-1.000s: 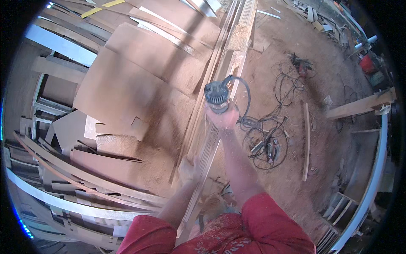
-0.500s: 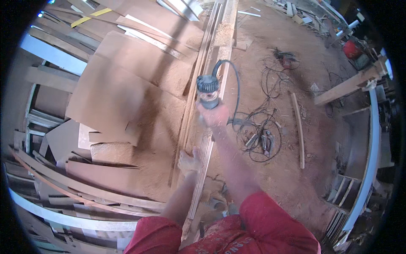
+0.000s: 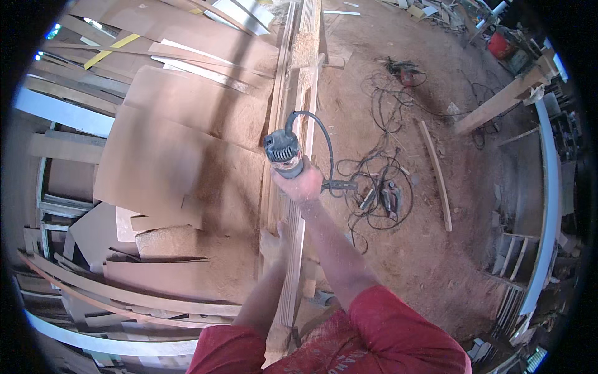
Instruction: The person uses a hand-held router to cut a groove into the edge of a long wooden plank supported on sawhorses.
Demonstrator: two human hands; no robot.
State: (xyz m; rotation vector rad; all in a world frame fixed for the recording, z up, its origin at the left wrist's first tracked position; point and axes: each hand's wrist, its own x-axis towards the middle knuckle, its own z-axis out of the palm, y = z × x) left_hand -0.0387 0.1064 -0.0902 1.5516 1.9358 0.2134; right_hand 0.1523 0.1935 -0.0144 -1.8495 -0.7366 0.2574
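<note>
My right hand is wrapped round the body of a trim router with a dark ribbed top and a black cord. The router stands over a long, narrow wooden board that runs away from me; its bit is hidden. Nearer to me, my left hand lies at the board's left edge. It is blurred, but its thumb appears apart from the fingers and nothing shows in its hold.
Sawdust-covered sheets and stacked planks lie to the left. On the floor to the right are tangled cords, a power tool, a red tool and a loose wood strip. A wooden post slants farther right.
The view has shifted, and the whole scene sits farther left. Along the board, my right hand and the router have come a little closer to me. My left hand stays by the board.
</note>
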